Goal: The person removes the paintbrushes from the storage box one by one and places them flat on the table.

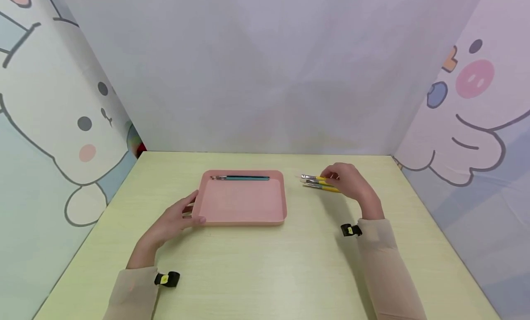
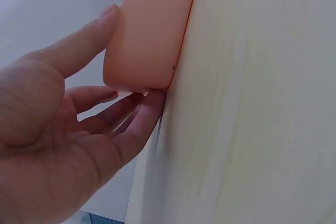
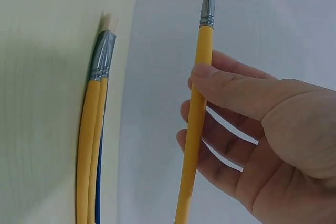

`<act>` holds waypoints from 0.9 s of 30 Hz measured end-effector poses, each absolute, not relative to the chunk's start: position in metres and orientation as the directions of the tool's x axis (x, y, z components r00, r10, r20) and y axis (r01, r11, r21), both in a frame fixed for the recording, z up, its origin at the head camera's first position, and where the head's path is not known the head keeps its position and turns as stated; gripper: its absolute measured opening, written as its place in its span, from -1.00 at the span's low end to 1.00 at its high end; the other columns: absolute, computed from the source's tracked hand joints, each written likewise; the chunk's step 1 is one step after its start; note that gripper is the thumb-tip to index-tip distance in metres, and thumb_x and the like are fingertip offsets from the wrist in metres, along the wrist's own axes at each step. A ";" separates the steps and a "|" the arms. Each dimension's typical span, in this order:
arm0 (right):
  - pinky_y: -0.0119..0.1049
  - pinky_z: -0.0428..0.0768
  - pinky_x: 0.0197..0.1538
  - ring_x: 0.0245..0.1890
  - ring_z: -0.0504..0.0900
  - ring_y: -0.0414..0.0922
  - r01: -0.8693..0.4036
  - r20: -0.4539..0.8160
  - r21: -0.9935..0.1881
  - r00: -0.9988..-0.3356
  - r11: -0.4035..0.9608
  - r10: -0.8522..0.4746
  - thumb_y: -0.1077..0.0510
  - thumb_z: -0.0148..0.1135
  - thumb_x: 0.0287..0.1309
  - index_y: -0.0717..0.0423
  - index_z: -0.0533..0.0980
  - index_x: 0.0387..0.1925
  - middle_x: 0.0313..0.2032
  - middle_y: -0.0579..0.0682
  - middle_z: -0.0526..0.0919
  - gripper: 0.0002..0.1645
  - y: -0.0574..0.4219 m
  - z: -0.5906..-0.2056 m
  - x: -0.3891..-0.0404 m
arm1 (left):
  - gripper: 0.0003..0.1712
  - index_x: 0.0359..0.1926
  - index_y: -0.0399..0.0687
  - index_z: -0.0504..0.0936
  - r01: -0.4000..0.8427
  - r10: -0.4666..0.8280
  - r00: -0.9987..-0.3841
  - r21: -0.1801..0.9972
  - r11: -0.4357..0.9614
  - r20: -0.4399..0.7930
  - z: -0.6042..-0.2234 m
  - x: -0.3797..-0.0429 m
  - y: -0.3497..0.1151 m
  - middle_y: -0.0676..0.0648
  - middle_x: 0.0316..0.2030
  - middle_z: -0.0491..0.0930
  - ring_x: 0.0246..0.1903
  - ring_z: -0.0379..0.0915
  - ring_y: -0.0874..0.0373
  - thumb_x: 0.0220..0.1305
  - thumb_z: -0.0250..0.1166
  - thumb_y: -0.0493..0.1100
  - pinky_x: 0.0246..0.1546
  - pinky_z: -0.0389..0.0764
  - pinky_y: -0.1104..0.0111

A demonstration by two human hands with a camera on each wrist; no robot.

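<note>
My right hand [image 1: 349,182] pinches a yellow-handled paintbrush [image 3: 195,114] between thumb and fingers, its pale bristles pointing up in the right wrist view. Beside it on the table lie more paintbrushes with yellow handles [image 3: 87,145], and a blue handle [image 3: 100,171] shows along their edge. A pink tray [image 1: 240,202] sits to the left of these brushes. Thin dark-teal brushes [image 1: 244,178] lie inside it along the far wall. My left hand [image 1: 169,223] holds the tray's near left corner, thumb on the front wall and fingers against the left side.
The pale wooden table [image 1: 256,269] meets a plain light backdrop [image 1: 269,80] at its far edge. Cartoon-printed side panels [image 1: 476,126] flank it left and right. A black band [image 1: 351,229] is on each wrist.
</note>
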State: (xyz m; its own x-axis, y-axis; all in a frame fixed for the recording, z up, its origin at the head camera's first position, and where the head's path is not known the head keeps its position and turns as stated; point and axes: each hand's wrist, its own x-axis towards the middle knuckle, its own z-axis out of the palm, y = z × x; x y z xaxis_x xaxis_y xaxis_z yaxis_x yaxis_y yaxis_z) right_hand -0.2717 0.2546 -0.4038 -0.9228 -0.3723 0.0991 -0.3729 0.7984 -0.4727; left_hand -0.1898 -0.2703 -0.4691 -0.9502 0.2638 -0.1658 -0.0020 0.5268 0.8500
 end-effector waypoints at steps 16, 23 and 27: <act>0.04 0.68 -0.02 -0.17 0.70 0.03 -0.349 0.062 -0.453 -0.930 0.820 -0.362 0.42 0.38 0.31 0.28 0.75 -0.03 -0.15 0.15 0.78 -0.77 0.266 -0.415 -0.268 | 0.14 0.74 0.02 -0.08 -0.008 0.267 -0.948 0.853 0.522 -0.172 -0.468 -0.190 -0.271 -0.26 0.63 0.13 0.53 0.19 -0.33 0.42 0.45 0.07 0.37 0.46 -0.19; 0.03 0.66 -0.02 -0.20 0.67 0.03 -0.309 -0.003 -0.440 -0.938 0.843 -0.346 0.40 0.41 0.30 0.27 0.75 -0.07 -0.18 0.13 0.77 -0.81 0.274 -0.423 -0.269 | 0.13 0.74 0.04 -0.08 -0.017 0.261 -0.949 0.854 0.520 -0.178 -0.467 -0.189 -0.269 -0.27 0.61 0.16 0.53 0.19 -0.32 0.42 0.45 0.04 0.37 0.46 -0.20; 0.08 0.67 0.00 -0.17 0.68 0.07 -0.305 -0.029 -0.441 -0.935 0.844 -0.353 0.41 0.40 0.30 0.27 0.74 -0.09 -0.17 0.16 0.78 -0.82 0.279 -0.424 -0.269 | 0.12 0.74 0.04 -0.08 -0.018 0.261 -0.949 0.856 0.516 -0.177 -0.467 -0.189 -0.269 -0.27 0.61 0.16 0.53 0.19 -0.32 0.43 0.45 0.02 0.37 0.46 -0.20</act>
State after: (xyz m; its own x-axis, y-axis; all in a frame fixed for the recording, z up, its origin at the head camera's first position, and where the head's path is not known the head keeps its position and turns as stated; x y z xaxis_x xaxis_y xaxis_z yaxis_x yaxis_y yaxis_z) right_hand -0.2686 0.2787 -0.4240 -0.9352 -0.3529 -0.0287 -0.3050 0.8442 -0.4408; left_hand -0.1893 -0.2690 -0.4669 -0.9490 0.2609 -0.1770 -0.0177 0.5165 0.8561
